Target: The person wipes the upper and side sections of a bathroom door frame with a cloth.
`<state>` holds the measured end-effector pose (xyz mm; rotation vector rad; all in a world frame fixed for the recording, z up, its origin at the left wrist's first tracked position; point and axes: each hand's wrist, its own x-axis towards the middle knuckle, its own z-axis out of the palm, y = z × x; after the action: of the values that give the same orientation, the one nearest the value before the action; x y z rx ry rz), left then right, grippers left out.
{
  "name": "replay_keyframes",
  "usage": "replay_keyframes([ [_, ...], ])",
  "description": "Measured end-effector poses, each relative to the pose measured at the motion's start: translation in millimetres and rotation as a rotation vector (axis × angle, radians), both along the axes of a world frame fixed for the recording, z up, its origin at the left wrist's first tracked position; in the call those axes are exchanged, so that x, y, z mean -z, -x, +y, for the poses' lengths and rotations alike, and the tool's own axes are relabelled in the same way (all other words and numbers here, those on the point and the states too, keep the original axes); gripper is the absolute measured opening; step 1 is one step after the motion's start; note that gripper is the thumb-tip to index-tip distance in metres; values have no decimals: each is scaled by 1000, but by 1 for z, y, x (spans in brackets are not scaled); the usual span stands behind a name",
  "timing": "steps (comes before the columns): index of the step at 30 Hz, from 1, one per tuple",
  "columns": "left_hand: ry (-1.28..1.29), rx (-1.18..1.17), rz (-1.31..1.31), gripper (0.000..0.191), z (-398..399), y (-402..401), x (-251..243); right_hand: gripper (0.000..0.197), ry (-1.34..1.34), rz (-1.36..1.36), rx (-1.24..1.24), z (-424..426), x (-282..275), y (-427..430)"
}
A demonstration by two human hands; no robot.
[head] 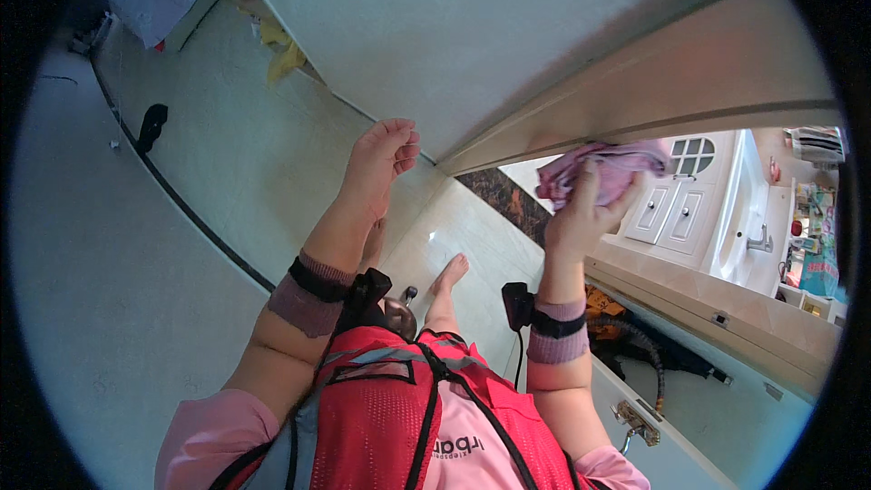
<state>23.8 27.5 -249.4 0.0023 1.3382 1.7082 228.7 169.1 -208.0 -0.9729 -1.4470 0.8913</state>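
Note:
A folded pink cloth (616, 167) is gripped in my right hand (592, 207), up against the lower edge of a beige door frame (633, 92). The thumb and fingers spread under the cloth, and its far side is hidden by the frame. My left hand (386, 150) hangs before the bottom corner of a pale wall (435, 47). Its fingers are curled in together, and nothing shows in them. Both forearms wear a knitted cuff and a black strap with a small black device.
Through the doorway stand a white vanity cabinet (670, 214) and a washbasin with a faucet (761, 239). A dark marble threshold (507, 207) crosses the floor. To the right is a white door with a metal handle (636, 425). A black sock-like item (153, 126) lies at the left skirting.

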Motion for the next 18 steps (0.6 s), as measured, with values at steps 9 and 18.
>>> replay_keyframes([
  [9, 92, 20, -25, 21, -8, 4, 41, 54, 585, 293, -143, -8, 42, -6],
  [18, -20, 69, -102, 13, 29, -16, 100, 65, 46, 58, 91, -7, 44, -7],
])
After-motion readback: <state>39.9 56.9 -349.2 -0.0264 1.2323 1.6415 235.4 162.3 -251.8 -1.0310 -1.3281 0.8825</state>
